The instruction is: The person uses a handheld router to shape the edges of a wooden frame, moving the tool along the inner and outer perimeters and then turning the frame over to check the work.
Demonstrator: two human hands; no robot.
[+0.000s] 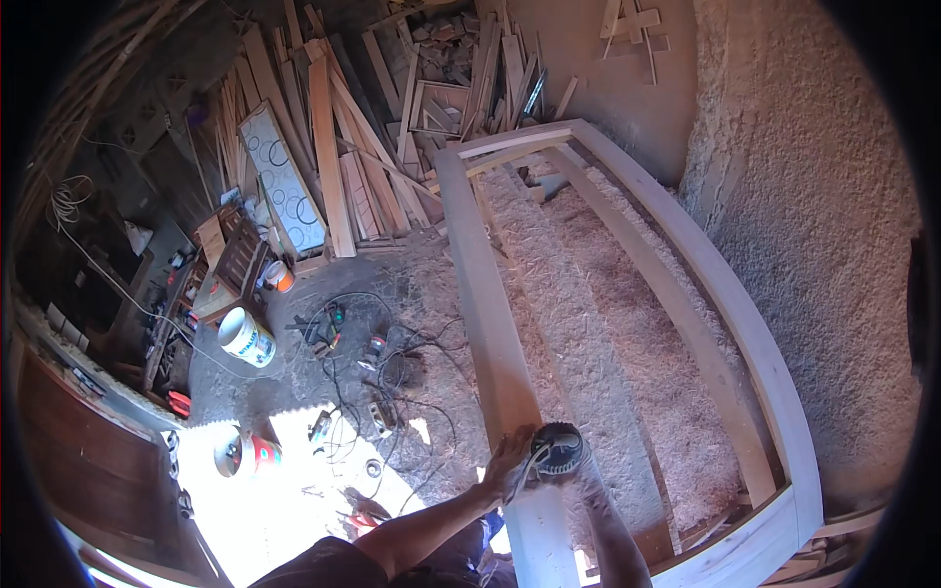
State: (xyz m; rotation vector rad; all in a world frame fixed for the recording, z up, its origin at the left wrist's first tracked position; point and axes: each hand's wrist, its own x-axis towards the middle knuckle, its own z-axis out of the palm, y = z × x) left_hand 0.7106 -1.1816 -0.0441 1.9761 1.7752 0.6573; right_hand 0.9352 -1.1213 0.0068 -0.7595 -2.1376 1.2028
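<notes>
A large wooden frame (pixel 480 284) stretches away from me on the right, its long left rail passing under my hands. On that rail sits a power tool (pixel 558 449) with a dark, round, ribbed top; its lower part is hidden and its exact kind is unclear. My left hand (pixel 508 465) is closed against the tool's left side, next to a pale cord or strap. My right hand (pixel 590 480) grips the other side, its fingers mostly hidden by the tool.
Wood shavings (pixel 657 382) cover the floor inside the frame. Left of it lie tangled cords (pixel 392 363) and more power tools. A white bucket (pixel 247 337) and a paint bucket (pixel 257 455) stand farther left. Boards (pixel 333 157) lean at the back; a rough wall (pixel 804 196) rises at right.
</notes>
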